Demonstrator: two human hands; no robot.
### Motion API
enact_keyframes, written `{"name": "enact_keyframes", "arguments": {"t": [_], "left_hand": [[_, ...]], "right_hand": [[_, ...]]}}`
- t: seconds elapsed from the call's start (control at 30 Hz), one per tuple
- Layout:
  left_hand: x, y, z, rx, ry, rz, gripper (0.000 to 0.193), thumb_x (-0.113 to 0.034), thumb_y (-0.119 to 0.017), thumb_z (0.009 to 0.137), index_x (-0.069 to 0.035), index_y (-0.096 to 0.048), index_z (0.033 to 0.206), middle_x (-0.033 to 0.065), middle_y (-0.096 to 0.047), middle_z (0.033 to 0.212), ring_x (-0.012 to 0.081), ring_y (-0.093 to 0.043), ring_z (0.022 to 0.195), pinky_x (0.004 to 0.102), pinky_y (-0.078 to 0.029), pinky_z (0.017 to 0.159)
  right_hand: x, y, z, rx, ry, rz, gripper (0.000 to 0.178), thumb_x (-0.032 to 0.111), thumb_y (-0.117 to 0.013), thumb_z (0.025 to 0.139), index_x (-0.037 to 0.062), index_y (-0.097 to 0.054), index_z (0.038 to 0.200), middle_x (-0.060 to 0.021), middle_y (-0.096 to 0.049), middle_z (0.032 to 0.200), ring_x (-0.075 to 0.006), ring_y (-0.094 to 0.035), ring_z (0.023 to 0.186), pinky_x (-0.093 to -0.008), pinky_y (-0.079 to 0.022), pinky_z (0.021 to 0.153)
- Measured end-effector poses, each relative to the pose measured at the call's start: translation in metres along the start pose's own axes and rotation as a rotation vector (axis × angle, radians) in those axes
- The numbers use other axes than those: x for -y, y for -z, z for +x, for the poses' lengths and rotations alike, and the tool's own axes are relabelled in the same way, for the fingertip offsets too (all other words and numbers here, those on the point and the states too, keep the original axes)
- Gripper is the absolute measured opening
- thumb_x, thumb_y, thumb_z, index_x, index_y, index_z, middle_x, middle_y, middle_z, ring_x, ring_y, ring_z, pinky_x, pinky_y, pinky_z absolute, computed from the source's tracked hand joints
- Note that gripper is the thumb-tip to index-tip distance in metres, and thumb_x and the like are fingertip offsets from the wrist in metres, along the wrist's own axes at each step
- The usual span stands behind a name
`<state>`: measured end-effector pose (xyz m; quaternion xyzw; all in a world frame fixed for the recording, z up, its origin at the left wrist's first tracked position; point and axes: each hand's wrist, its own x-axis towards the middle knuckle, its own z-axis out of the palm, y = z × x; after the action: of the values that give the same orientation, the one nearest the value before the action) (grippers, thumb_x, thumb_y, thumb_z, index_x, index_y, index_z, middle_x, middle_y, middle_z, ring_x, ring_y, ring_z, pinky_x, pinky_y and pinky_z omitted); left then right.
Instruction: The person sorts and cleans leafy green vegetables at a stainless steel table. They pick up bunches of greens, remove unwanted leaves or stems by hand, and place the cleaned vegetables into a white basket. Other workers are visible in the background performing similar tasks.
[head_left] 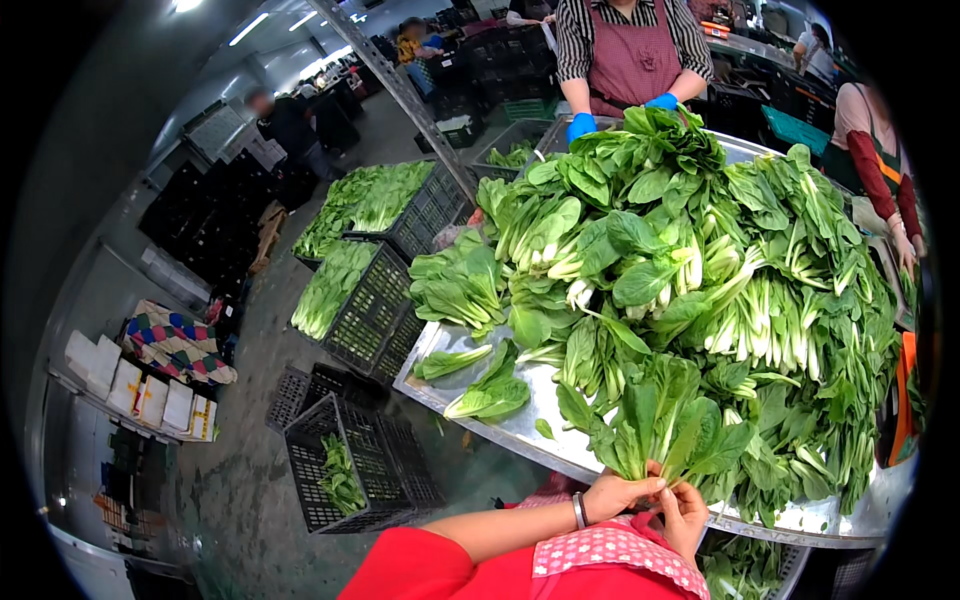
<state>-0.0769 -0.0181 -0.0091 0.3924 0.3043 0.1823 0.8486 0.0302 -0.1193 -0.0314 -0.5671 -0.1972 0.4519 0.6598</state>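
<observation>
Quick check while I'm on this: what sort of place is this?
Probably a vegetable sorting or packing room: leafy greens lie heaped over a metal table, black plastic crates beside it hold more, and a co-worker in blue gloves stands across from you.

2 bare hands (684, 512) on 1 bunch (655, 425), 1 bangle (579, 510), 2 blue gloves (581, 127), 1 metal bench (548, 395), heaped greens (645, 280) uncountable
</observation>
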Motion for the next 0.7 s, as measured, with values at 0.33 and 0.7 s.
{"name": "enact_keyframes", "arguments": {"t": [0.33, 0.7], "left_hand": [[0.024, 0.005, 0.007, 0.069, 0.022, -0.130, 0.018, -0.016, -0.060, 0.084, -0.006, -0.056, 0.099, -0.0030, -0.056, 0.080, 0.0025, -0.046, 0.063, 0.0164, -0.035, 0.051], [0.008, -0.002, 0.005, 0.010, 0.083, 0.069, 0.017, -0.018, -0.057, 0.085, -0.004, -0.059, 0.094, -0.0011, -0.057, 0.068, 0.0029, -0.041, 0.053, 0.0161, -0.031, 0.047]], "right_hand": [[-0.005, 0.002, -0.004, -0.029, 0.048, -0.002, 0.012, 0.006, -0.055, 0.085, 0.0000, -0.052, 0.095, -0.0106, -0.063, 0.092, -0.0101, -0.060, 0.074, -0.0183, -0.046, 0.057], [-0.011, 0.012, -0.004, -0.005, -0.047, 0.074, 0.023, 0.007, -0.053, 0.086, -0.0032, -0.050, 0.107, -0.0079, -0.062, 0.089, -0.0121, -0.059, 0.077, -0.0227, -0.048, 0.064]]}}
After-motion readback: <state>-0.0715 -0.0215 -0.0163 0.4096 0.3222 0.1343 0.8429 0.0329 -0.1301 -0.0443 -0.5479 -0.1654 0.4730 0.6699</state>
